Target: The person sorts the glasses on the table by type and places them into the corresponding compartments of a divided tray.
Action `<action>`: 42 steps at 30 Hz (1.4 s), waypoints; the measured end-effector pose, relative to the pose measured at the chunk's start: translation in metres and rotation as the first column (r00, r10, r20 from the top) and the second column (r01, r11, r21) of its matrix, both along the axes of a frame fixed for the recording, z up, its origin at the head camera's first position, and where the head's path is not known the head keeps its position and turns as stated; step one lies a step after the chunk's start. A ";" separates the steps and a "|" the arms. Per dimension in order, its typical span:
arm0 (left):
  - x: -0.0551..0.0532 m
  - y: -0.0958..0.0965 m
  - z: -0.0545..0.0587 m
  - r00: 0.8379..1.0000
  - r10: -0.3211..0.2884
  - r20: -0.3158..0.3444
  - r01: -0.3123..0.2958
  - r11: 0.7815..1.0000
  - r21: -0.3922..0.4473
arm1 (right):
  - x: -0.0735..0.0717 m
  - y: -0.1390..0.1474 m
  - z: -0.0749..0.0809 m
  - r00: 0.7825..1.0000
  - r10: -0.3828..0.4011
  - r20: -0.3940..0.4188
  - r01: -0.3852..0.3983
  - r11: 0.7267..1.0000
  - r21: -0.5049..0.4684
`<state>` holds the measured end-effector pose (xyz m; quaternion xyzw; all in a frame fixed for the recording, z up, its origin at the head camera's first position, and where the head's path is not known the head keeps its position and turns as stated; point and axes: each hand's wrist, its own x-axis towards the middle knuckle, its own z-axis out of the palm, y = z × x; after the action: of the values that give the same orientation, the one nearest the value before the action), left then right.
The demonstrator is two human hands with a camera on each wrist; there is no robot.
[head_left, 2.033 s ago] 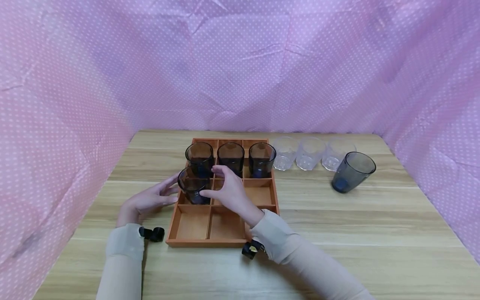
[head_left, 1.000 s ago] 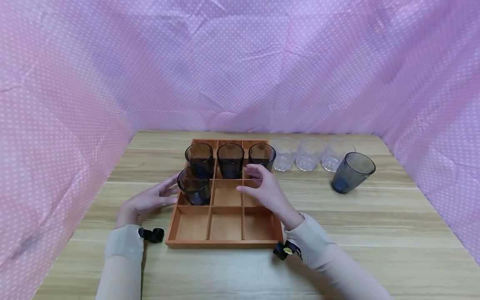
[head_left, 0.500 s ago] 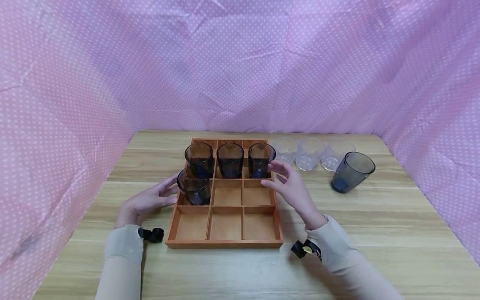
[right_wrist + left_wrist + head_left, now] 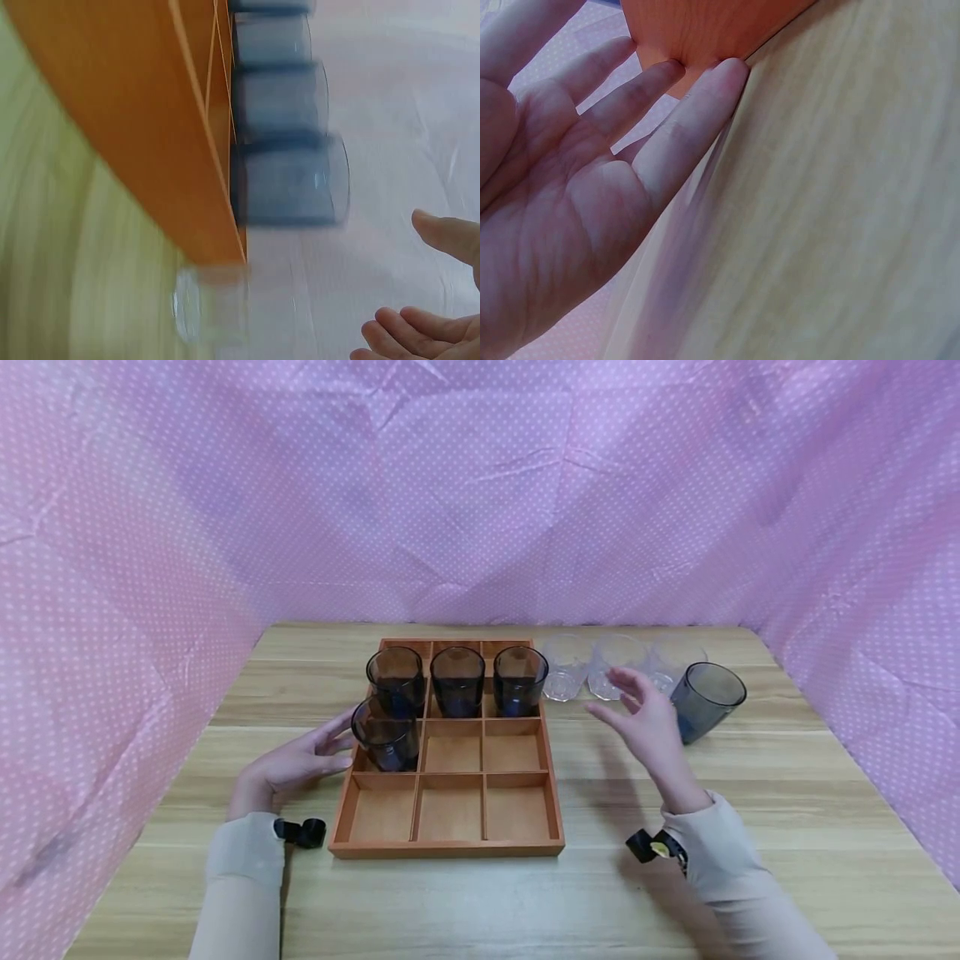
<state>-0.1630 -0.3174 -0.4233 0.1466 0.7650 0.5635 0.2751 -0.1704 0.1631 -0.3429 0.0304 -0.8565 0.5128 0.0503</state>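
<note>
The compartmented wooden tray (image 4: 446,852) lies on the table. Its far row holds three dark tinted glasses, the left one (image 4: 396,681), the middle one (image 4: 457,683) and the right one (image 4: 521,681). Another tinted glass (image 4: 386,735) sits in the left compartment of the middle row. My left hand (image 4: 300,760) rests against the tray's left side; in the left wrist view its fingertips (image 4: 727,75) touch the wooden wall. Empty and spread, my right hand (image 4: 648,727) hovers right of the tray, partly overlapping one more tinted glass (image 4: 708,702) that appears tilted.
Three clear glasses stand in a row at the back, right of the tray: the left one (image 4: 564,668), the middle one (image 4: 607,652) and the right one (image 4: 675,652). A pink dotted cloth (image 4: 480,510) hangs behind the wood-grain table (image 4: 810,827) and along its sides.
My right hand has let go of the glass in the middle row's left compartment and moved right, past the tray's edge, toward the lone tinted glass. My left hand has stayed at the tray.
</note>
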 end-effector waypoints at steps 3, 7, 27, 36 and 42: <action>0.000 0.000 0.000 1.000 -0.002 0.001 0.002 1.000 -0.001 | -0.003 0.019 0.004 0.997 -0.070 -0.029 0.071 0.996 0.045; 0.000 0.000 0.001 1.000 -0.003 0.001 0.003 1.000 0.000 | -0.009 0.045 0.006 0.985 -0.163 -0.049 0.166 0.984 0.065; -0.001 0.002 0.002 1.000 -0.008 0.002 0.008 1.000 -0.010 | -0.012 0.112 -0.003 0.935 -0.345 -0.081 0.354 0.904 0.241; -0.001 0.002 0.002 1.000 0.004 0.002 -0.004 0.999 -0.043 | -0.012 0.121 -0.016 0.940 -0.339 0.018 0.331 0.927 0.173; -0.001 0.001 0.002 1.000 0.005 0.001 -0.005 0.998 -0.063 | -0.016 0.125 -0.023 0.941 -0.332 0.069 0.327 0.942 0.081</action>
<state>-0.1639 -0.3165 -0.4212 0.1358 0.7826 0.5399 0.2784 -0.1861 0.2885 -0.3664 -0.1326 -0.8679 0.4683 0.0995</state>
